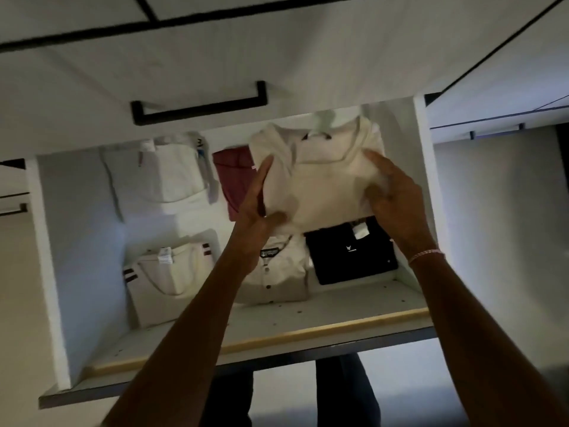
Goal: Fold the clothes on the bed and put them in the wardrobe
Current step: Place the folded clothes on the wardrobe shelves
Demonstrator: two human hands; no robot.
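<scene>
Far left of the left hand point(261, 211), a white garment point(163, 174) and a striped-cuff shirt point(166, 272) lie folded in the wardrobe drawer point(277, 331). A maroon garment point(234, 180) sits just beside that hand's straight fingers. The left hand holds the left edge of the folded cream shirt point(326, 180), with its thumb on the near edge. Under its wrist lies a buttoned shirt point(277, 272). The cream shirt is between both hands, over the drawer's back right part. The right hand point(397, 201), curled, grips its right edge, above a black shirt point(351, 254).
</scene>
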